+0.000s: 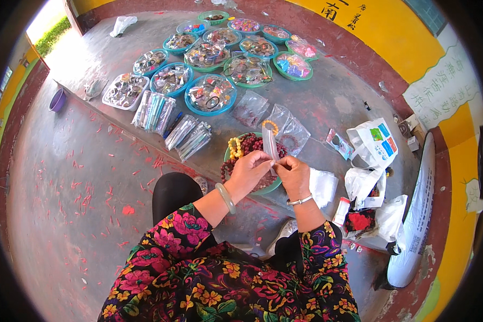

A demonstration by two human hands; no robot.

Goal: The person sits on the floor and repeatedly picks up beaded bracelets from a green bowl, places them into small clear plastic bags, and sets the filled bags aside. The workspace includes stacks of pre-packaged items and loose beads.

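My left hand (250, 169) and my right hand (294, 175) meet over a green bowl, both pinching the near end of a narrow clear plastic bag (269, 146). A ring of orange beads (270, 127) shows at the bag's far end; whether it is inside, I cannot tell. Below the hands, the green bowl (274, 186) holds dark red bead strings (250, 144) and yellow beads (234, 147). Part of the bowl is hidden by my hands. Beyond it, larger clear bags (290, 129) lie flat on the floor.
Several basins (211, 95) of small packaged items stand at the far side. Bundles of wrapped sticks (188, 137) lie left of the bowl. To the right are a stack of clear sleeves (323, 188), a white bag (374, 144) and a red-lidded container (341, 211). A purple bucket (58, 100) stands far left.
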